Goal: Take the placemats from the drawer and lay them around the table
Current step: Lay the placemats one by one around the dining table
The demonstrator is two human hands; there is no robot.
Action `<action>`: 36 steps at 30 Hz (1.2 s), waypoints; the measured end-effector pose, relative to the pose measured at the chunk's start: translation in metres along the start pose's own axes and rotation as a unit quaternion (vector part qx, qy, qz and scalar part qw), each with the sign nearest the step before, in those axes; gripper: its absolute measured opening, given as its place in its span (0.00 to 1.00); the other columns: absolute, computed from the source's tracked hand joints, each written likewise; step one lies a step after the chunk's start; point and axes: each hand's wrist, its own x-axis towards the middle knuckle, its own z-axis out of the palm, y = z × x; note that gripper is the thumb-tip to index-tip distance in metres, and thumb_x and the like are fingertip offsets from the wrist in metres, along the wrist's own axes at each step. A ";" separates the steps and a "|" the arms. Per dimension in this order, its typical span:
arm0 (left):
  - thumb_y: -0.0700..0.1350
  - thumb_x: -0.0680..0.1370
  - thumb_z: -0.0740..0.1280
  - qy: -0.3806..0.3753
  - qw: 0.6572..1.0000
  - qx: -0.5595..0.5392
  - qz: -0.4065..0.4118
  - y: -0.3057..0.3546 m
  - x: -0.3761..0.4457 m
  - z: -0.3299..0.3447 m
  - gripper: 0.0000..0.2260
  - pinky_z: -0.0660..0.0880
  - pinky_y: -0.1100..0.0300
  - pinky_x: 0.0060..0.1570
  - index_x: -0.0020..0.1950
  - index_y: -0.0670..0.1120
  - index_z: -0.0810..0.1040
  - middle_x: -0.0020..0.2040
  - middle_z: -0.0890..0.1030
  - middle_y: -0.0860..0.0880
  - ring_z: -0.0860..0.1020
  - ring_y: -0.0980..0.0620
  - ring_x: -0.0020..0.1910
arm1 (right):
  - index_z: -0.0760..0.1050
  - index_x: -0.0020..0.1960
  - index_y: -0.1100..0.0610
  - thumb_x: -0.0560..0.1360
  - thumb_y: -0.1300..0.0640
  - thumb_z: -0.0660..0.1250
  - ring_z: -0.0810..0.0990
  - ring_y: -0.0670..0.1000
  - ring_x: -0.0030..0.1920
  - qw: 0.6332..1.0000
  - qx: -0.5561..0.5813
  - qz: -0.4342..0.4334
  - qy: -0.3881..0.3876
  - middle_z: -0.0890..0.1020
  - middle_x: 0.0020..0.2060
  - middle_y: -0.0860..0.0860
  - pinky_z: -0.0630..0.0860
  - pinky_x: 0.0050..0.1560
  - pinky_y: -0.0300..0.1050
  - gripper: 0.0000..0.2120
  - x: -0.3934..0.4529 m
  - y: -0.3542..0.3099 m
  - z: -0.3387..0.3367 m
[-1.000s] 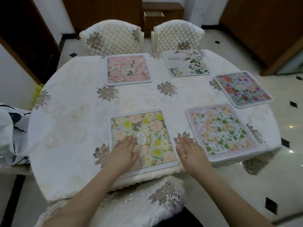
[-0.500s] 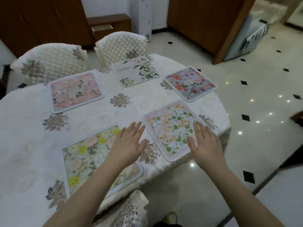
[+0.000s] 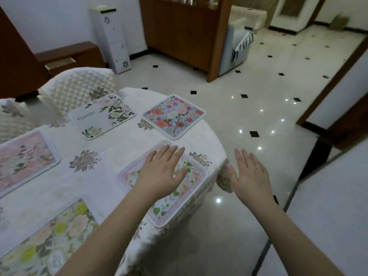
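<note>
My left hand (image 3: pixel 162 172) lies flat and open on the green-leaf placemat (image 3: pixel 163 186) near the table (image 3: pixel 103 176) edge; my right hand (image 3: pixel 251 176) hovers open, empty, off the table. Beyond, the yellow (image 3: pixel 45 242), pink (image 3: pixel 22 158), white (image 3: pixel 102 115) and blue (image 3: pixel 174 116) placemats lie placed. I judge the laying nearly finished.

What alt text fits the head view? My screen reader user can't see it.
A left hand lies flat over a pink-bordered placemat at the table edge; the right hand hovers open beyond it. Four more floral placemats lie around.
</note>
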 end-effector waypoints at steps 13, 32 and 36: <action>0.63 0.78 0.43 -0.023 0.980 -0.013 0.198 0.094 0.136 0.017 0.31 0.47 0.53 0.76 0.81 0.56 0.49 0.81 0.55 0.55 0.50 0.53 0.80 | 0.45 0.80 0.48 0.78 0.36 0.36 0.47 0.51 0.79 0.992 -0.042 0.117 0.029 0.51 0.79 0.48 0.48 0.77 0.51 0.33 0.013 0.074 -0.034; 0.57 0.83 0.53 -0.006 0.932 -0.002 0.362 0.261 0.257 0.025 0.28 0.51 0.54 0.76 0.81 0.51 0.51 0.81 0.56 0.52 0.51 0.51 0.80 | 0.49 0.80 0.51 0.80 0.37 0.42 0.50 0.51 0.78 0.951 -0.041 0.282 0.119 0.53 0.79 0.50 0.42 0.73 0.42 0.32 0.007 0.221 -0.079; 0.61 0.82 0.48 -0.015 0.935 0.012 0.355 0.296 0.274 0.030 0.29 0.52 0.53 0.75 0.81 0.51 0.52 0.80 0.57 0.52 0.52 0.51 0.80 | 0.44 0.80 0.50 0.82 0.39 0.44 0.47 0.50 0.79 0.948 -0.015 0.294 0.121 0.50 0.79 0.48 0.40 0.73 0.42 0.30 0.022 0.246 -0.086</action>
